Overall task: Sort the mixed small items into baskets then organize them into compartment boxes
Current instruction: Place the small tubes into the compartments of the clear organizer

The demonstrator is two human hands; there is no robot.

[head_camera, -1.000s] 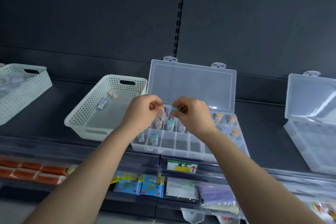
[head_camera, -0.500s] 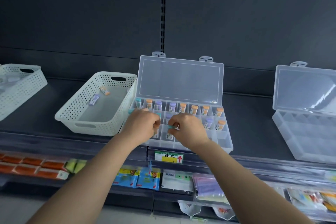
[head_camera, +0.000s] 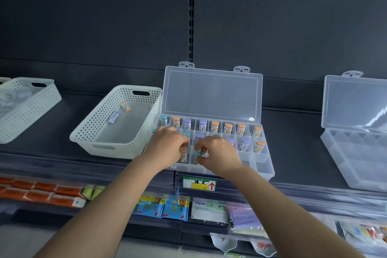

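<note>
A clear compartment box stands open on the dark shelf, its lid up. Small vials with orange, purple and teal caps stand in its back two rows. My left hand is over the front-left compartments, fingers closed on an orange-capped vial standing in a cell. My right hand is beside it, pinching a teal-capped vial over the front row. A white perforated basket left of the box holds a purple-capped vial and an orange-capped vial.
A second white basket sits at the far left. Another open clear compartment box stands at the right. Below the shelf edge hang a price label and packaged goods on lower racks.
Both hands dropped from above the box down to its front row, carrying the vials with them. The camera view shifted slightly.
</note>
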